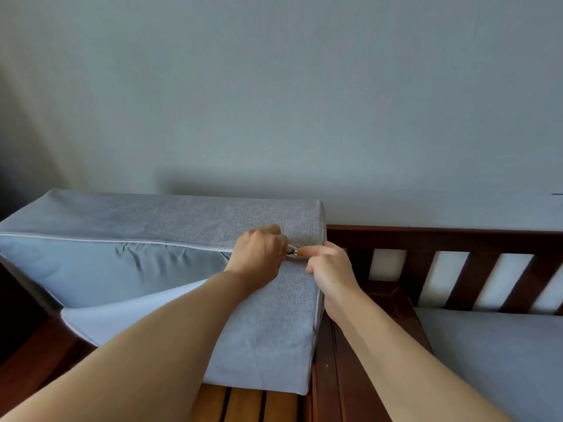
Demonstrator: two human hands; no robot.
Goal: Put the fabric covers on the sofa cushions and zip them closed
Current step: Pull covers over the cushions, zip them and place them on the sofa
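Both bare forearms reach forward and converge, hands nearly touching.

Left hand (259, 254): knuckles up, fingers curled tight, fingertips pinching something small at its right edge. Right hand (327, 266): fingers curled, forefinger and thumb extended left in a pinch, tips meeting the left hand's. Wrists roughly level, left forearm crossing lower-left, right forearm lower-right.
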